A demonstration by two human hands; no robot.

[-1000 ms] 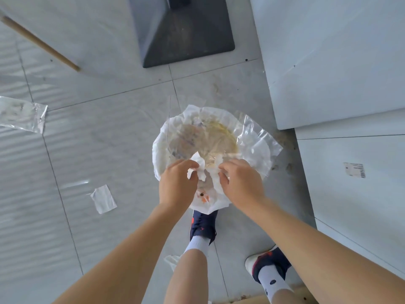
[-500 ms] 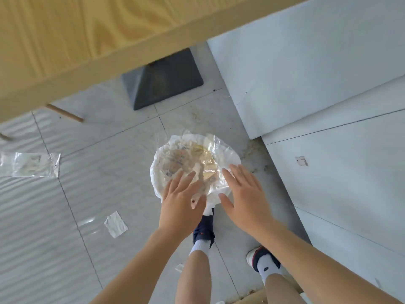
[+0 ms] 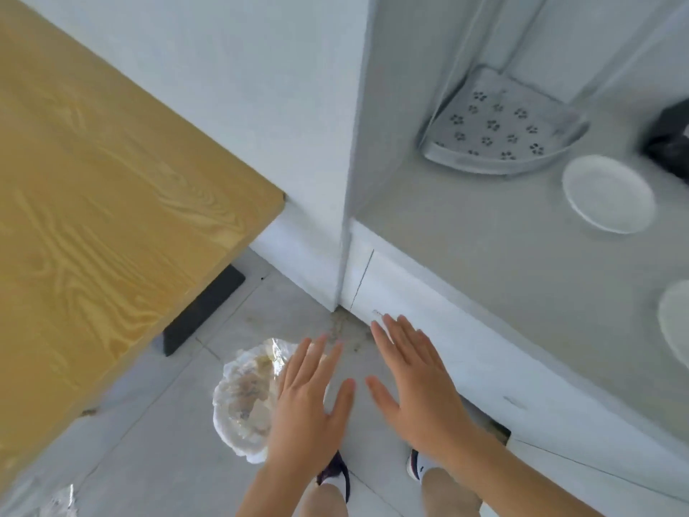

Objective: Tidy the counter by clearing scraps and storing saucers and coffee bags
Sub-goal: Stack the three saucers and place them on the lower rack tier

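Crinkled clear plastic bag of scraps sits partly hidden behind the left hand; both hands spread flat, empty. A round white saucer looks blurred.

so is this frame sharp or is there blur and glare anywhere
Head view: motion blur throughout, worst on the round white saucer and the grey paw-print corner tray; glare glints off the clear plastic bag of scraps on the floor; wide-angle lens bends the grey counter edge.
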